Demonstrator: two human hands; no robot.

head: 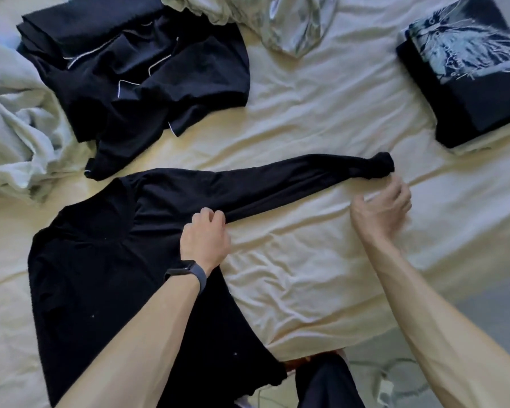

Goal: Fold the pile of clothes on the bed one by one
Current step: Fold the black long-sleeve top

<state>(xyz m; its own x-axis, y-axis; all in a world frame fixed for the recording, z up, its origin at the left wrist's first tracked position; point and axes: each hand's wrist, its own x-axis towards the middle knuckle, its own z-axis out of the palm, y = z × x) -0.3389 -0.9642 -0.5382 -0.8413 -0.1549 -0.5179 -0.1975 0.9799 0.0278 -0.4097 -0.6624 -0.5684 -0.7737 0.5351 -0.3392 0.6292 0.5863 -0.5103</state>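
Note:
A black long-sleeved top (100, 275) lies spread on the cream sheet (306, 119), its right sleeve (277, 184) stretched out to the right with a bunched cuff (379, 166). My left hand (206, 237), a dark band on its wrist, pinches the sleeve's lower edge near the armpit. My right hand (383, 204) hovers just below the cuff with loosely curled fingers, holding nothing. A heap of unfolded black clothes with white piping (147, 69) lies at the upper left.
A folded dark stack topped by a cat-print shirt (465, 66) sits at the upper right. Crumpled pale bedding (15, 119) lies along the left, more pale fabric (277, 22) at the top. The bed's near edge and floor (395, 378) show at the bottom right.

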